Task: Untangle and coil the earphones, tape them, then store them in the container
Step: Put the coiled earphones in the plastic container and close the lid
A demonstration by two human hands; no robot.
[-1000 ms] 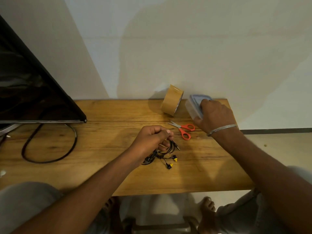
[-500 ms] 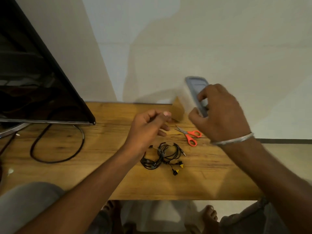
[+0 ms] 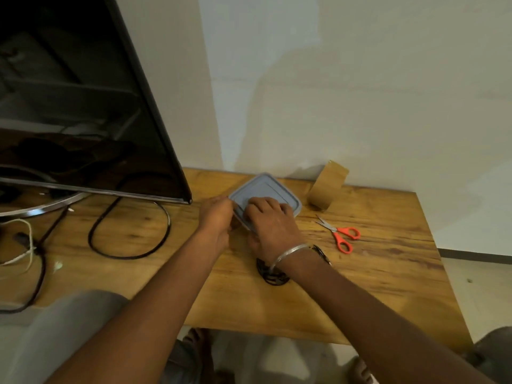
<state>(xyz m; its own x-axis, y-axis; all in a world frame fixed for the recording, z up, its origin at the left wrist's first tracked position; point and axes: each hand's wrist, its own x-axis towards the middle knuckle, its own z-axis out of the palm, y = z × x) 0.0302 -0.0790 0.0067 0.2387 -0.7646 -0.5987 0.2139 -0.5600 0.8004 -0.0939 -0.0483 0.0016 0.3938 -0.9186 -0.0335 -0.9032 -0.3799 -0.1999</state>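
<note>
Our left hand (image 3: 219,217) pinches the container (image 3: 288,196) at its left corner, our right hand (image 3: 270,223) grips its near edge; the earphones (image 3: 273,275) lie lower-centre (under that wrist).

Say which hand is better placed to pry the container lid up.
Left, likely: the left hand grips the grey lid at its left corner edge; the right hand spans its top, better for holding it down.
</note>
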